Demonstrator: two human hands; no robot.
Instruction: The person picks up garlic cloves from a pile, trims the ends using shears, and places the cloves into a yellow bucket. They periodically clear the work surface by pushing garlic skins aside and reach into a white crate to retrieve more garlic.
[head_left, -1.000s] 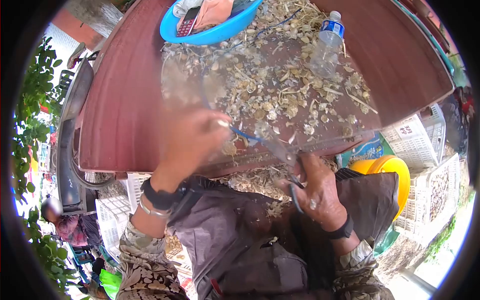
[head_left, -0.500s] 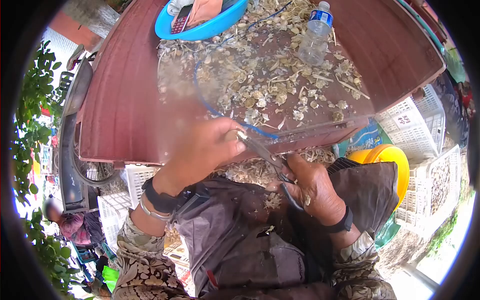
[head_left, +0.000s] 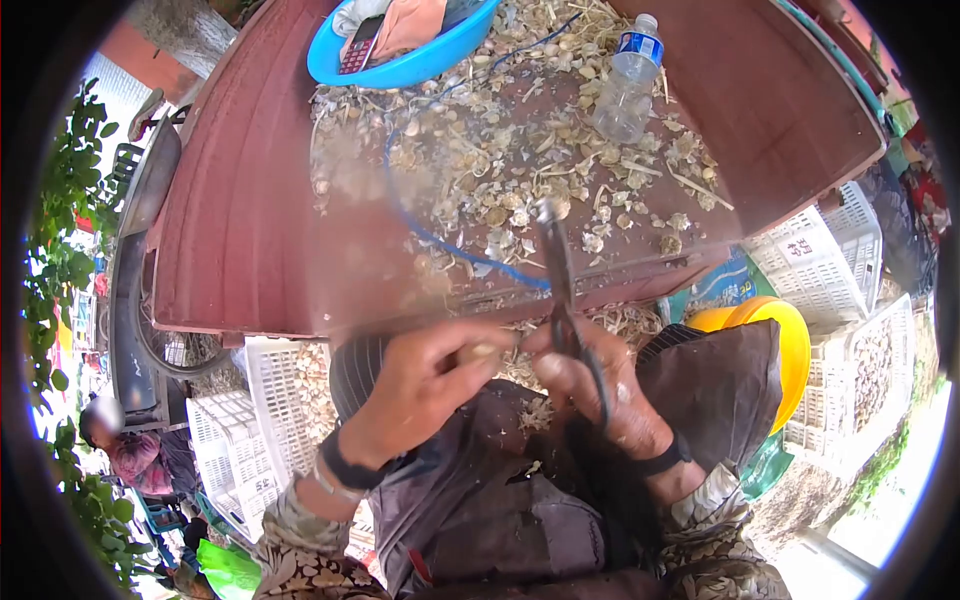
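My left hand (head_left: 415,390) is closed, pinching a pale garlic bulb (head_left: 480,353) that shows only partly between thumb and fingers. My right hand (head_left: 625,395) grips a pair of dark metal scissors (head_left: 560,275), its fingers wrapped around the handles. The blades point up and away from me over the table's near edge and look closed together. Both hands hang above the dark apron (head_left: 480,470) on my lap, their fingertips close to each other. Dry garlic scraps (head_left: 500,205) lie scattered over the reddish table (head_left: 250,200) beyond.
On the table stand a blue basin (head_left: 420,65) with a phone (head_left: 360,48) and cloth inside, and a clear bottle (head_left: 625,95). A blue cord (head_left: 440,238) crosses it. White crates (head_left: 285,400) flank me; a yellow bucket (head_left: 790,350) is right. A person (head_left: 145,455) sits far left.
My left hand has drawn back toward my lap with the garlic bulb, away from the blades. The scissors have swung upright, from pointing left at the bulb to pointing forward.
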